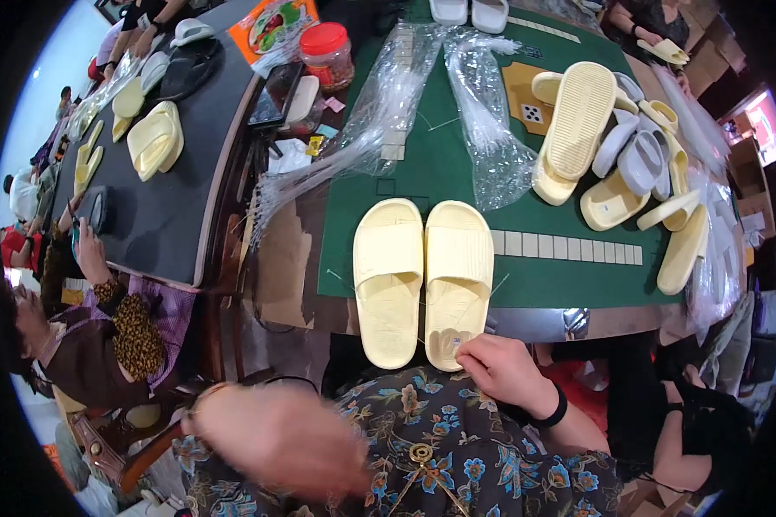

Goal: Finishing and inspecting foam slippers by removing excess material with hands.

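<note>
While the right hand (pixel 507 372) pinches the heel of the right slipper (pixel 459 258), which stretches ahead of its fingertips, the left slipper (pixel 388 258) lies beside it, left of them. A light, steady hold should keep both heels level. The blurred left hand (pixel 280 439): finger state I cannot tell.

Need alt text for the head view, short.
A right hand is at the heel of the right slipper of a pale yellow pair, side by side over the near edge of a green mat; the left hand is blurred, lower left. Beyond are clear plastic bags and, to the right, piled yellow and grey slippers.
</note>
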The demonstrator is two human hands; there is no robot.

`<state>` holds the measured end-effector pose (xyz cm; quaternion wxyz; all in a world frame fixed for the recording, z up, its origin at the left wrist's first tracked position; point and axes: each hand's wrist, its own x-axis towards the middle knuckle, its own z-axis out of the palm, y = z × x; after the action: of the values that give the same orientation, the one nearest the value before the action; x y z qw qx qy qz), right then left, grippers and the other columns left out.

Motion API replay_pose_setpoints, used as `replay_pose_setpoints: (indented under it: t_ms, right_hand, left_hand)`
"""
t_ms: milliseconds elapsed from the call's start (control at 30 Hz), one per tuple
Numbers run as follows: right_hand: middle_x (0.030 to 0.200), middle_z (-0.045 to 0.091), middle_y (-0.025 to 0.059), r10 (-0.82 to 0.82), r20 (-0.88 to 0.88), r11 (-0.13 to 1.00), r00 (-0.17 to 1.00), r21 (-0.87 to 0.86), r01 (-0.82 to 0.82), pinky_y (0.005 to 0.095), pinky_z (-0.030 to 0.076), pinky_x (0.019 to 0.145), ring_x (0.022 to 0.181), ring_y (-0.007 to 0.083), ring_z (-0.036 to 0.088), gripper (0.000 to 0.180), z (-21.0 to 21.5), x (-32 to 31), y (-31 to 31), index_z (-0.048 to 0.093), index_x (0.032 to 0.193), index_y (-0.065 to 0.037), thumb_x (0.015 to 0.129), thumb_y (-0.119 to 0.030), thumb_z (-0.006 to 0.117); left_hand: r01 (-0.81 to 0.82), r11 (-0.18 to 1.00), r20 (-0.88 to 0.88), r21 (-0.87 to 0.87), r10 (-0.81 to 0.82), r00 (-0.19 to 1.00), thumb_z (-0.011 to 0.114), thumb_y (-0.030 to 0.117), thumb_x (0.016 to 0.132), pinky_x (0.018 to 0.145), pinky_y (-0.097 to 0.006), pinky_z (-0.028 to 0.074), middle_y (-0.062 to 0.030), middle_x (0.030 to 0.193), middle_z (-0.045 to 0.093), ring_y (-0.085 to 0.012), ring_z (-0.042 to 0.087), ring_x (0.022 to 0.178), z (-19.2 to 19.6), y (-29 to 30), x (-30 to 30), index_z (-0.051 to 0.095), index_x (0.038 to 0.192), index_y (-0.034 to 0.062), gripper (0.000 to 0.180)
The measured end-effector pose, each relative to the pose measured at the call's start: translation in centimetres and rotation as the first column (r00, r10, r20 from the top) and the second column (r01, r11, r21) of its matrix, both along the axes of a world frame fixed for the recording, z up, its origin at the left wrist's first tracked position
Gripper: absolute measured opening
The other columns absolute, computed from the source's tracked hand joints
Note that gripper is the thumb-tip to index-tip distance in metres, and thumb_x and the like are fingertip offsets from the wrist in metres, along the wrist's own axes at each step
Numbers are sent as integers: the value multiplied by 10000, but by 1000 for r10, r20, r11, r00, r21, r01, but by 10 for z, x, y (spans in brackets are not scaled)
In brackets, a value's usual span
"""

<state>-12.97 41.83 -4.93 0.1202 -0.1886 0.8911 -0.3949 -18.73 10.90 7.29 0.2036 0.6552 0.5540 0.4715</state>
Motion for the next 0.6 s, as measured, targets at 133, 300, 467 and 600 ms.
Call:
replay_pose_setpoints:
  t_ms: [133, 300, 467, 600]
  right_hand:
    - [767, 625, 116, 33, -7, 998, 999, -60, -34, 398, 509, 609, 707, 316, 631, 82, 1, -3, -3, 619, 852, -58, 856, -136, 643]
    - [745, 616, 98, 93, -40, 988, 995, -116, -98, 376, 505, 597, 675, 296, 624, 70, 2, -3, -3, 625, 848, -62, 824, -101, 677]
    - [738, 616, 95, 140, -36, 979, 989, -143, -144, 369, 505, 588, 667, 285, 625, 74, 0, -2, -8, 636, 848, -64, 811, -97, 691]
    - [739, 621, 93, 178, -26, 977, 984, -117, -180, 372, 508, 586, 668, 283, 628, 79, 2, -1, -10, 645, 853, -69, 811, -115, 695]
  left_hand:
    - [-567, 668, -271, -481, 502, 821, 671, 188, 836, 659, -345, 538, -71, 911, 633, -241, 643, 768, -94, 24, 12, 616, 1175, 108, 353]
    - [-766, 606, -452, -212, 635, 627, 674, 172, 804, 627, -328, 523, -40, 829, 605, -217, 634, 726, -154, 31, 22, 617, 1089, 82, 305]
    - [-802, 559, -393, -210, 703, 593, 660, 143, 811, 616, -339, 514, -52, 801, 583, -226, 623, 707, -151, 32, 28, 619, 1026, 73, 229]
    - [-840, 502, -347, -209, 764, 543, 657, 130, 804, 610, -339, 510, -55, 792, 576, -228, 618, 697, -145, 34, 27, 628, 1001, 76, 207]
